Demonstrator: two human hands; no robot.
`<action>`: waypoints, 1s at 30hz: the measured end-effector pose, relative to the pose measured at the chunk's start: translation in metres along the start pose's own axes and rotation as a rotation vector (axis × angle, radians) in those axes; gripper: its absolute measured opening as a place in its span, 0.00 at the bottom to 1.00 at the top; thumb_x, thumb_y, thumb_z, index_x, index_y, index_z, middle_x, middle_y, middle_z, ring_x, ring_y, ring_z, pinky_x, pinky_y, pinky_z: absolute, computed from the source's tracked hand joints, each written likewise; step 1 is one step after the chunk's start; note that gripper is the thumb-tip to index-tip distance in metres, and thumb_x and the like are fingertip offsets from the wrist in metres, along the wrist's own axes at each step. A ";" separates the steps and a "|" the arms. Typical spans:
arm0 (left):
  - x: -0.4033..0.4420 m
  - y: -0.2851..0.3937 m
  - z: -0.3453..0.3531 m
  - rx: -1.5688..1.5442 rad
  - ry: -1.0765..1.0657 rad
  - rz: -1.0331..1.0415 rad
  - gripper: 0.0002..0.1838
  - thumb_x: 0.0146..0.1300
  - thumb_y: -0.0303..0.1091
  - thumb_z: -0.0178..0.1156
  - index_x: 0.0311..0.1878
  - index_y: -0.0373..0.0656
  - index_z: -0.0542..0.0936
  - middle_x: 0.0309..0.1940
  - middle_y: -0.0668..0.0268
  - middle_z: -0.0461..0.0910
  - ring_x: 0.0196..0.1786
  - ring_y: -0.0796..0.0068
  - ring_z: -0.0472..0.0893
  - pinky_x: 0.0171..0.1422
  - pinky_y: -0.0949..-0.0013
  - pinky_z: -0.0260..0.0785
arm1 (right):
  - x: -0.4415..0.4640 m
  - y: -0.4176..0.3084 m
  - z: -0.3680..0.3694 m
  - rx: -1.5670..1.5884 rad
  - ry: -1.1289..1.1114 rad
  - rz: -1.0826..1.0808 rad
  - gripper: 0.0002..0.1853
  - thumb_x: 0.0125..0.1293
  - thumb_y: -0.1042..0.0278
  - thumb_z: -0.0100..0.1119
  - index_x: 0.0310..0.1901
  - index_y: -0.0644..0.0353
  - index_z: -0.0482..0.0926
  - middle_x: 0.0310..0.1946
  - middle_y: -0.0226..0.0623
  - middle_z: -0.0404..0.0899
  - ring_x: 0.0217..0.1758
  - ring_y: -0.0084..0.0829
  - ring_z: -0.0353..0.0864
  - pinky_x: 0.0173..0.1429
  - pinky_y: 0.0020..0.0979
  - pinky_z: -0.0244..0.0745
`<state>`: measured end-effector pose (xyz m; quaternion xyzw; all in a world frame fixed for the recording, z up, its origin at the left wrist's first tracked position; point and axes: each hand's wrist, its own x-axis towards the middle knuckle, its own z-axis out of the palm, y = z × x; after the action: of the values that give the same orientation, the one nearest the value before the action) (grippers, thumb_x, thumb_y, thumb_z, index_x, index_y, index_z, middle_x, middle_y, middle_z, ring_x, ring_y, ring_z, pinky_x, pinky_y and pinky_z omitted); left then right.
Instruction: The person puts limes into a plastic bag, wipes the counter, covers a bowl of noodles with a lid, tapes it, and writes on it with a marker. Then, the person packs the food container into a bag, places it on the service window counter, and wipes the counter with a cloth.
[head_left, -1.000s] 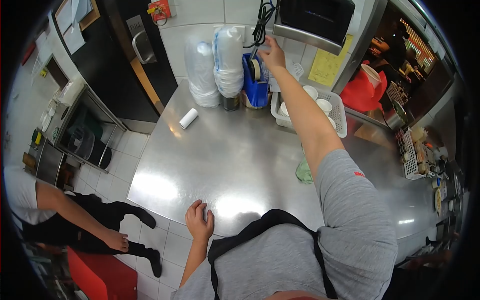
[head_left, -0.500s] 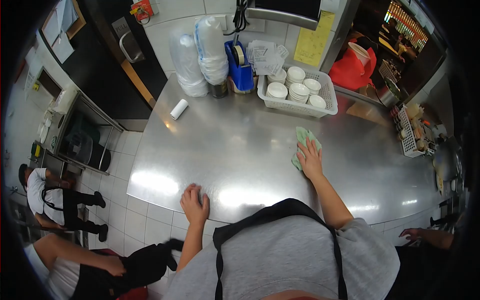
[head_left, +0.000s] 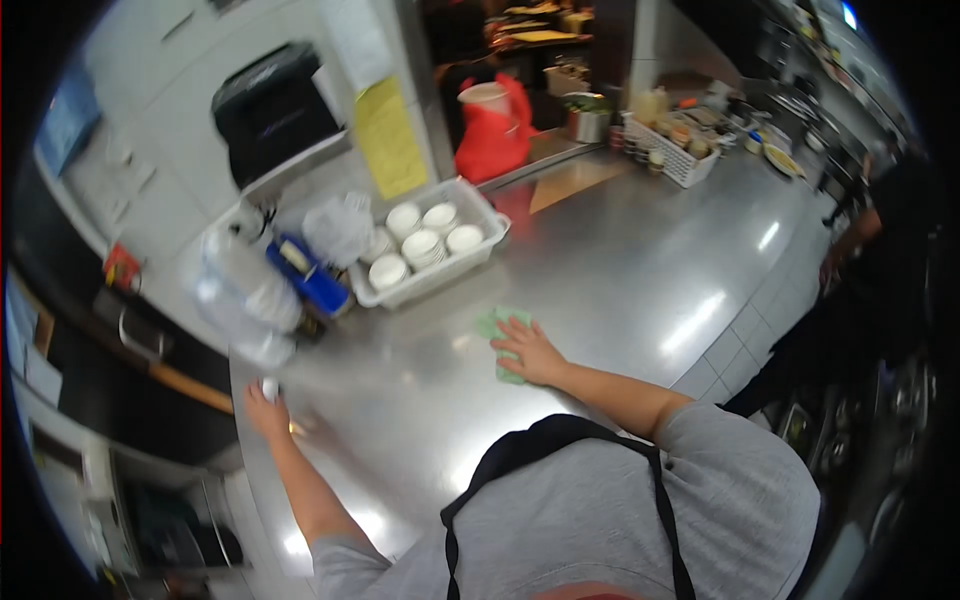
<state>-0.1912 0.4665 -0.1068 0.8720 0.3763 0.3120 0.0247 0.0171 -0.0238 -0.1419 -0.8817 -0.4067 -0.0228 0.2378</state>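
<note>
My left hand (head_left: pixel 265 412) is at the left end of the steel counter (head_left: pixel 600 290), its fingers closed around a small white roll (head_left: pixel 270 388) whose end shows between them. The image is blurred there, so the exact grip is hard to make out. On the middle of the counter, my right hand (head_left: pixel 532 352) presses a crumpled pale green cloth (head_left: pixel 512 372) against the steel. Its fingers lie over the cloth, which sticks out beyond and below them.
A white basket (head_left: pixel 437 288) of stacked small white dishes stands at the back, beside a blue tape dispenser (head_left: pixel 318 285) and plastic-wrapped stacks (head_left: pixel 250 300). Farther right are a red bag (head_left: pixel 495 140) and a white basket of containers (head_left: pixel 690 165). A person in dark clothes (head_left: pixel 885 230) stands at right.
The view has swung to the right. My left hand has gone from the counter's front edge to the white roll and closed on it. My right hand remains on the cloth.
</note>
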 end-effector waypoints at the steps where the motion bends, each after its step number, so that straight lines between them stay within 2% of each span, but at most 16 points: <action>1: 0.008 -0.019 0.018 0.090 -0.107 -0.056 0.30 0.49 0.30 0.59 0.59 0.48 0.65 0.60 0.53 0.61 0.62 0.52 0.62 0.64 0.57 0.56 | 0.000 0.000 0.000 0.018 -0.017 -0.023 0.22 0.62 0.49 0.47 0.55 0.47 0.70 0.66 0.37 0.53 0.71 0.42 0.46 0.68 0.54 0.40; 4: 0.010 -0.056 0.059 0.034 -0.410 -0.218 0.26 0.54 0.33 0.54 0.59 0.49 0.65 0.56 0.53 0.64 0.58 0.52 0.65 0.61 0.57 0.59 | 0.001 0.001 -0.004 0.033 -0.053 -0.037 0.22 0.62 0.48 0.47 0.55 0.47 0.70 0.67 0.36 0.52 0.71 0.41 0.45 0.69 0.53 0.41; 6: -0.011 -0.011 0.035 0.146 -0.264 -0.221 0.23 0.53 0.32 0.54 0.55 0.46 0.68 0.52 0.54 0.67 0.53 0.52 0.68 0.57 0.56 0.62 | 0.005 0.005 -0.009 0.005 -0.071 -0.034 0.23 0.62 0.48 0.46 0.56 0.47 0.69 0.67 0.36 0.50 0.71 0.40 0.45 0.69 0.52 0.41; 9: -0.028 0.003 0.048 0.200 -0.131 -0.182 0.20 0.52 0.30 0.55 0.50 0.43 0.69 0.47 0.53 0.70 0.47 0.50 0.70 0.53 0.55 0.63 | 0.023 0.023 -0.005 -0.019 -0.099 -0.018 0.25 0.62 0.47 0.44 0.59 0.46 0.66 0.68 0.35 0.49 0.71 0.40 0.45 0.69 0.52 0.41; 12: -0.026 -0.004 0.050 0.138 -0.218 -0.215 0.19 0.51 0.28 0.56 0.48 0.40 0.68 0.45 0.50 0.70 0.46 0.47 0.71 0.52 0.54 0.64 | 0.062 0.033 -0.022 -0.127 -0.165 0.186 0.26 0.62 0.49 0.47 0.60 0.46 0.64 0.67 0.39 0.49 0.71 0.41 0.46 0.68 0.53 0.42; 13: -0.024 -0.009 0.053 0.112 -0.288 -0.191 0.22 0.52 0.29 0.55 0.52 0.42 0.66 0.47 0.53 0.70 0.45 0.50 0.72 0.49 0.56 0.67 | 0.071 0.027 -0.028 -0.120 -0.195 0.158 0.26 0.62 0.49 0.47 0.60 0.46 0.64 0.67 0.39 0.49 0.71 0.41 0.46 0.68 0.53 0.42; 14: -0.023 -0.015 0.056 0.084 -0.356 -0.168 0.25 0.53 0.29 0.54 0.56 0.43 0.63 0.49 0.55 0.69 0.45 0.54 0.74 0.47 0.58 0.71 | 0.079 0.018 -0.032 -0.119 -0.116 0.157 0.26 0.60 0.51 0.51 0.60 0.48 0.64 0.66 0.40 0.51 0.69 0.42 0.49 0.68 0.51 0.45; 16: -0.039 -0.001 0.058 -0.727 -0.489 -0.378 0.26 0.54 0.30 0.51 0.59 0.43 0.60 0.49 0.61 0.70 0.45 0.65 0.75 0.44 0.62 0.72 | 0.083 -0.009 -0.033 -0.113 -0.054 0.127 0.26 0.59 0.54 0.55 0.59 0.49 0.65 0.65 0.42 0.52 0.68 0.43 0.51 0.67 0.50 0.48; 18: -0.071 0.099 -0.011 -1.156 -0.602 -0.498 0.27 0.56 0.31 0.48 0.61 0.43 0.59 0.50 0.65 0.69 0.46 0.72 0.73 0.43 0.65 0.73 | 0.076 -0.042 -0.033 0.464 -0.053 -0.164 0.27 0.55 0.60 0.60 0.57 0.52 0.66 0.61 0.41 0.58 0.62 0.42 0.60 0.61 0.43 0.62; 19: -0.086 0.139 -0.036 -1.243 -0.668 -0.458 0.26 0.57 0.31 0.47 0.61 0.43 0.59 0.50 0.64 0.69 0.47 0.73 0.73 0.46 0.68 0.71 | 0.070 -0.064 -0.042 0.472 -0.081 -0.166 0.27 0.55 0.60 0.60 0.57 0.52 0.66 0.61 0.41 0.58 0.62 0.42 0.60 0.61 0.43 0.62; 21: -0.119 0.184 -0.044 -1.386 -0.805 -0.359 0.26 0.58 0.30 0.47 0.62 0.44 0.60 0.51 0.64 0.69 0.49 0.74 0.72 0.49 0.72 0.68 | 0.055 -0.100 -0.057 0.794 -0.204 -0.194 0.23 0.56 0.62 0.60 0.53 0.55 0.68 0.55 0.40 0.63 0.54 0.38 0.68 0.52 0.34 0.71; 22: -0.132 0.197 -0.041 -1.445 -0.866 -0.292 0.26 0.58 0.29 0.47 0.62 0.44 0.61 0.52 0.64 0.69 0.50 0.75 0.71 0.51 0.72 0.67 | 0.051 -0.101 -0.053 0.802 -0.232 -0.195 0.23 0.56 0.62 0.60 0.53 0.55 0.68 0.55 0.40 0.63 0.54 0.38 0.68 0.52 0.34 0.71; 24: -0.147 0.229 -0.055 -1.435 -0.940 -0.180 0.26 0.59 0.27 0.48 0.63 0.43 0.63 0.53 0.65 0.69 0.50 0.77 0.71 0.52 0.74 0.65 | 0.046 -0.101 -0.048 0.936 -0.295 -0.154 0.21 0.57 0.67 0.61 0.52 0.59 0.69 0.50 0.38 0.65 0.51 0.31 0.70 0.51 0.30 0.70; 25: -0.153 0.239 -0.060 -1.442 -0.949 -0.231 0.25 0.60 0.28 0.51 0.62 0.42 0.64 0.53 0.65 0.70 0.49 0.79 0.71 0.52 0.74 0.64 | 0.042 -0.099 -0.049 0.858 -0.233 -0.162 0.15 0.58 0.70 0.59 0.47 0.61 0.71 0.45 0.35 0.68 0.48 0.27 0.71 0.47 0.26 0.72; 28: -0.163 0.253 -0.069 -1.437 -0.901 -0.270 0.24 0.62 0.30 0.50 0.62 0.41 0.63 0.54 0.67 0.68 0.49 0.81 0.70 0.51 0.75 0.63 | 0.033 -0.077 -0.043 0.953 -0.155 -0.243 0.12 0.59 0.71 0.58 0.43 0.62 0.71 0.41 0.32 0.68 0.44 0.23 0.71 0.43 0.25 0.75; 30: -0.173 0.261 -0.070 -1.506 -0.823 -0.298 0.21 0.63 0.30 0.50 0.60 0.42 0.65 0.51 0.67 0.70 0.47 0.83 0.69 0.50 0.75 0.63 | 0.026 -0.075 -0.055 0.978 -0.244 -0.197 0.11 0.59 0.70 0.58 0.41 0.62 0.70 0.40 0.29 0.67 0.40 0.18 0.70 0.41 0.24 0.77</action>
<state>-0.1532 0.1507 -0.0691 0.6089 0.1411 0.1313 0.7695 -0.0121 0.0119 -0.0573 -0.6213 -0.4756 0.2508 0.5700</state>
